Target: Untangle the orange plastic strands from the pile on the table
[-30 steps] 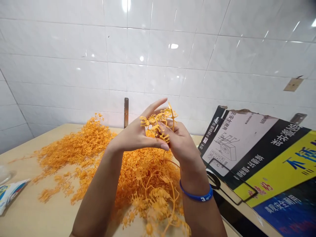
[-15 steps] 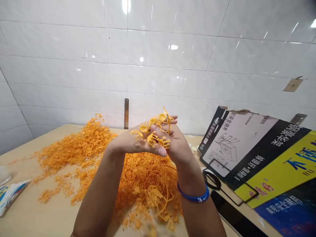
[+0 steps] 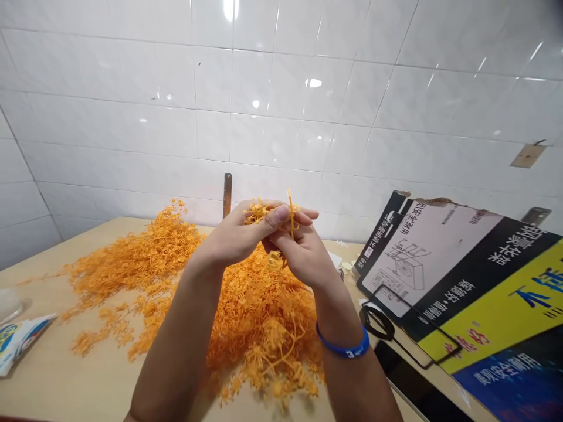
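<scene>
My left hand (image 3: 240, 234) and my right hand (image 3: 299, 252) are pressed together above a large heap of orange moulded plastic sprigs (image 3: 259, 310). Between their fingers is a small tangled bunch of the same orange plastic (image 3: 259, 212), mostly hidden by my fingers. One thin stem (image 3: 291, 215) sticks up past my right fingers. Both hands grip the bunch. A blue wristband (image 3: 343, 347) circles my right wrist. My forearms rest over the near part of the heap.
The heap spreads across a pale wooden table (image 3: 101, 375). A folded printed cardboard sign (image 3: 422, 258) leans at the right, with a black cable loop (image 3: 376, 322) before it. A printed packet (image 3: 20, 340) lies at the left. White tiles rise behind.
My fingers have closed in around the orange bunch, which now shows much less. Both hands have drawn tighter together, and the view has shifted slightly.
</scene>
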`<state>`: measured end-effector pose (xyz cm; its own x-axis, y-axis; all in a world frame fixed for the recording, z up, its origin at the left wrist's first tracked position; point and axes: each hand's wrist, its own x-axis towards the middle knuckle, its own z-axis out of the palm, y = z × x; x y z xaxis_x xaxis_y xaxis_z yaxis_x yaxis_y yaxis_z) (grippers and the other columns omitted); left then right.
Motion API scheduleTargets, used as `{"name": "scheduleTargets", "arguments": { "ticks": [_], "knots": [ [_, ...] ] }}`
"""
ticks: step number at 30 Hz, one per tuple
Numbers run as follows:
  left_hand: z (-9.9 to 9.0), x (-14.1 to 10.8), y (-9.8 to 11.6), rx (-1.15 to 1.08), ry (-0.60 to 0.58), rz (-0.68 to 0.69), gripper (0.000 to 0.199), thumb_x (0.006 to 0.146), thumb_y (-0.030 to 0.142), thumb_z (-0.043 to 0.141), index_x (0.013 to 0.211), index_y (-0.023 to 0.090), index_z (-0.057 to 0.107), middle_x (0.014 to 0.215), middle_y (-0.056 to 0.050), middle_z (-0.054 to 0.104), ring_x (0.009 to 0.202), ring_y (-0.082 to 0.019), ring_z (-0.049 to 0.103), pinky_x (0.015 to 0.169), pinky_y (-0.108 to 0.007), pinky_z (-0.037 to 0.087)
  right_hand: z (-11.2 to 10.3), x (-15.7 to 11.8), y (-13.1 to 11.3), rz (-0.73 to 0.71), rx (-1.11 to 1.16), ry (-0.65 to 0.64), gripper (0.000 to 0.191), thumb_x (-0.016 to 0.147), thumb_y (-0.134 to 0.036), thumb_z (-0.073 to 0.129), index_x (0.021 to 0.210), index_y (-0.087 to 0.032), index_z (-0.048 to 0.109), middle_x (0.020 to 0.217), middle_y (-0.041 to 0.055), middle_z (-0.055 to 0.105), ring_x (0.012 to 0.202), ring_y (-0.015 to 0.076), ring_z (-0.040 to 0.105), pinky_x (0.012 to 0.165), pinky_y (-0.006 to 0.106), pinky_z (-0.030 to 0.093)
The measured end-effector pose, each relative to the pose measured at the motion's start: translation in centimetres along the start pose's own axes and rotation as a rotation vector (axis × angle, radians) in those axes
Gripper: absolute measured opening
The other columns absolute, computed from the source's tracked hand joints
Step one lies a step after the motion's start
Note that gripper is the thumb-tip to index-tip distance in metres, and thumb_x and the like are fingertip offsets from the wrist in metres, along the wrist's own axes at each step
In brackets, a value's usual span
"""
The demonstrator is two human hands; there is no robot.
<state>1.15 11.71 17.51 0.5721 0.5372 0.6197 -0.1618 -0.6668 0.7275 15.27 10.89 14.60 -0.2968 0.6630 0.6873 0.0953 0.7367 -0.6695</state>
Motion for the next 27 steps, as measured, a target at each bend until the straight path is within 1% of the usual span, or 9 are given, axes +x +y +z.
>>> {"name": "scheduleTargets", "arguments": {
  "ticks": [2,4,9,11,13,19,21,24,27],
  "knots": [
    [0.2,0.1,-0.1,-0.001,0.047,0.038,0.039,0.094,0.047,0.049,0.098,0.019,0.075,0.120,-0.011,0.069,0.099,-0.021,0.067,0.080,-0.030,0.055,0.3,0.1,0.3,-0.028,-0.096,0.094,0.032,0.093,-0.033,0.050,0.064,-0.020,0.045,0.058,-0.0032,0.042,0.052,0.0094,0.037,0.047,0.026,0.028],
    [0.5,0.2,-0.1,0.016,0.118,0.067,0.037,0.094,0.045,0.049,0.095,0.017,0.074,0.117,-0.011,0.070,0.103,-0.021,0.066,0.087,-0.032,0.054,0.6,0.1,0.4,-0.059,-0.134,0.149,0.034,0.094,-0.032,0.048,0.062,-0.020,0.042,0.054,-0.0044,0.037,0.049,0.0090,0.032,0.046,0.028,0.025],
    [1.1,0.4,-0.4,-0.071,0.218,0.111,0.039,0.092,0.049,0.051,0.083,0.017,0.069,0.093,-0.009,0.074,0.093,-0.021,0.069,0.077,-0.032,0.056,0.7,-0.1,0.0,-0.265,-0.195,0.112,0.040,0.096,-0.028,0.044,0.057,-0.021,0.036,0.056,-0.0011,0.038,0.063,0.0147,0.041,0.059,0.032,0.034],
    [1.1,0.4,-0.8,-0.156,0.235,0.076,0.038,0.090,0.051,0.054,0.076,0.017,0.065,0.083,-0.008,0.072,0.088,-0.022,0.069,0.074,-0.032,0.056,0.3,-0.2,-0.2,-0.364,-0.249,0.079,0.041,0.096,-0.026,0.043,0.055,-0.021,0.035,0.057,0.0001,0.040,0.067,0.0161,0.042,0.065,0.033,0.036],
    [1.2,0.6,-1.2,-0.262,0.258,0.019,0.037,0.089,0.049,0.055,0.072,0.017,0.061,0.077,-0.006,0.070,0.084,-0.021,0.069,0.074,-0.035,0.057,-0.2,-0.4,-0.2,-0.414,-0.267,0.038,0.040,0.096,-0.024,0.041,0.057,-0.021,0.036,0.055,-0.0013,0.039,0.060,0.0145,0.039,0.062,0.032,0.035],
    [2.0,1.8,-2.3,-0.717,0.370,-0.134,0.024,0.092,0.024,0.050,0.069,0.018,0.050,0.066,0.001,0.059,0.070,-0.013,0.067,0.089,-0.037,0.055,-1.4,-0.3,0.5,-0.381,-0.330,-0.018,0.043,0.097,-0.031,0.042,0.057,-0.021,0.031,0.051,-0.0047,0.031,0.046,0.0093,0.026,0.050,0.029,0.025],
    [2.0,2.3,-2.4,-0.891,0.465,-0.203,0.023,0.091,0.013,0.048,0.068,0.017,0.050,0.062,0.002,0.057,0.061,-0.009,0.063,0.085,-0.030,0.056,-1.5,-0.2,0.9,-0.383,-0.261,-0.010,0.045,0.097,-0.035,0.044,0.056,-0.020,0.030,0.051,-0.0050,0.029,0.046,0.0087,0.026,0.049,0.028,0.024],
    [1.3,2.9,-2.3,-1.076,0.606,-0.299,0.031,0.092,0.001,0.036,0.067,0.015,0.048,0.055,0.003,0.054,0.051,-0.003,0.058,0.070,-0.016,0.055,-1.4,-0.2,1.3,-0.362,0.000,0.043,0.045,0.098,-0.037,0.045,0.058,-0.021,0.032,0.052,-0.0051,0.029,0.045,0.0083,0.026,0.047,0.027,0.023],
    [0.4,3.2,-2.4,-1.029,0.698,-0.266,0.034,0.097,0.005,0.030,0.067,0.016,0.044,0.053,0.005,0.050,0.046,-0.002,0.054,0.058,-0.011,0.050,-1.4,-0.3,1.4,-0.366,0.222,0.146,0.042,0.097,-0.037,0.048,0.061,-0.021,0.035,0.055,-0.0048,0.031,0.047,0.0086,0.027,0.048,0.028,0.024]
  ]
}}
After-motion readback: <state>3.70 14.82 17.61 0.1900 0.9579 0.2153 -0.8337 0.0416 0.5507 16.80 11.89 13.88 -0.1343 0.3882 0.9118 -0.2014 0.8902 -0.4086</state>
